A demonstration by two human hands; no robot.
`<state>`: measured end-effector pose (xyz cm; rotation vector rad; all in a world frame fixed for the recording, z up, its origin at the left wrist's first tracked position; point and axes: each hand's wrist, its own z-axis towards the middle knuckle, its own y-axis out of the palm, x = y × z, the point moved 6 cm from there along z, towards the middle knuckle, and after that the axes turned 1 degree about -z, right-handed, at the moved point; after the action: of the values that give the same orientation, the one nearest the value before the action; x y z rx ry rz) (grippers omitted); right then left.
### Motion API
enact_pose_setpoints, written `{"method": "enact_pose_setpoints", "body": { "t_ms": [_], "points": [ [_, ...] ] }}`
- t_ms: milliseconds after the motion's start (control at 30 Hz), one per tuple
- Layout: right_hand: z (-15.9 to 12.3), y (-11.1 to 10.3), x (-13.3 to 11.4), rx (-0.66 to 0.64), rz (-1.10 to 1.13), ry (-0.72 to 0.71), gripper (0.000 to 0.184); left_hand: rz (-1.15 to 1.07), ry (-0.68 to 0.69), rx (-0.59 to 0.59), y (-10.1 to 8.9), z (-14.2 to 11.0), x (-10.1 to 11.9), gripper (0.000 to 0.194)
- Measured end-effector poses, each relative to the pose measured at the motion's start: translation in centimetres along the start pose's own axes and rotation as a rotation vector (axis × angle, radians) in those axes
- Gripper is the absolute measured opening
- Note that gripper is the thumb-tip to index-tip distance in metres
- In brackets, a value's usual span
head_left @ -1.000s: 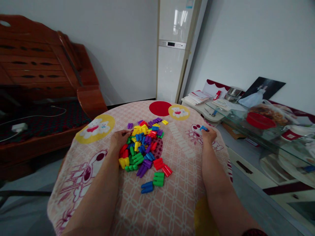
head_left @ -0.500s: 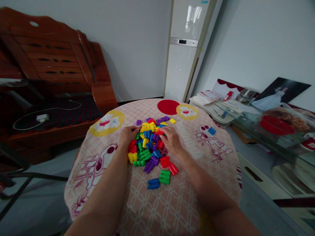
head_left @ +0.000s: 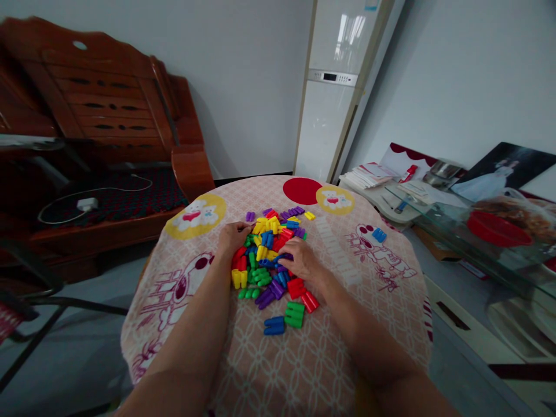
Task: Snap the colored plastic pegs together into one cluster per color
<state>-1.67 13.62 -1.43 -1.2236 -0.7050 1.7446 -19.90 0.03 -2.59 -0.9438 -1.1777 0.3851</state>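
From here I see the heap of blocks on the table, between both hands; the left hand curls at one edge, the right hand at the other; I can't tell if either pinches one; a hard poke could make the heap slide apart.

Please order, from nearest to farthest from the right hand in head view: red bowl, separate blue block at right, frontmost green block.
1. Frontmost green block: toward the wearer.
2. Separate blue block: alone, right.
3. Red bowl: farthest right.
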Motion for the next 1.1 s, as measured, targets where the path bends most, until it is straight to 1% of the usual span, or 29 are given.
{"method": "enact_pose_setpoints", "body": {
  "t_ms": [100,167,233,300,333,400,500,567,667,800,867,933,1000,1033,1100],
  "points": [
    [-0.8,-1.0,1.0,0.003,0.025,0.037,0.002,-0.008,0.008,0.004,0.1,0.1,-0.1,0.036],
    [-0.9,-1.6,1.1,0.064,0.010,0.040,0.003,-0.008,0.013,0.009,0.3,0.2,-0.3,0.035],
    [-0.5,-1.9,0.5,0.148,-0.004,-0.002,0.018,-0.003,0.015,0.015,0.4,0.3,-0.4,0.035],
    [0.1,-1.4,-0.5,0.180,-0.009,-0.065,0.036,0.002,0.025,0.011,0.7,0.4,-0.3,0.035],
    [0.5,-0.9,-0.9,0.165,-0.015,-0.086,0.043,0.002,0.037,0.003,0.9,0.4,-0.2,0.035],
    [1.3,0.3,-1.4,0.100,-0.046,-0.087,0.050,-0.008,0.072,-0.020,1.3,0.4,0.2,0.037],
    [1.8,1.5,-1.5,0.008,-0.099,-0.060,0.048,-0.023,0.099,-0.037,1.6,0.3,0.8,0.036],
    [1.8,1.8,-1.4,-0.016,-0.104,-0.058,0.043,-0.018,0.094,-0.034,1.6,0.3,0.9,0.036],
    [1.8,1.7,-1.4,0.017,-0.101,-0.023,0.039,-0.012,0.079,-0.035,1.6,0.3,1.0,0.036],
    [1.7,1.2,-1.7,0.119,-0.066,0.049,0.029,0.006,0.058,-0.041,1.4,0.3,0.9,0.035],
    [1.5,0.0,-1.7,0.201,0.002,0.067,0.027,0.012,0.057,-0.049,1.4,0.3,0.9,0.035],
    [0.9,-2.2,-0.6,0.319,0.084,0.121,0.027,0.011,0.061,-0.051,1.3,0.3,0.9,0.036],
    [-0.5,-5.3,2.0,0.461,0.132,0.236,0.027,0.004,0.060,-0.051,1.3,0.2,0.9,0.035],
    [-1.6,-7.1,3.8,0.530,0.127,0.325,0.030,0.000,0.059,-0.049,1.2,0.2,0.9,0.035],
    [-4.5,-10.9,8.0,0.649,0.031,0.512,0.036,-0.011,0.057,-0.047,1.2,0.2,0.9,0.034]
  ]
}}
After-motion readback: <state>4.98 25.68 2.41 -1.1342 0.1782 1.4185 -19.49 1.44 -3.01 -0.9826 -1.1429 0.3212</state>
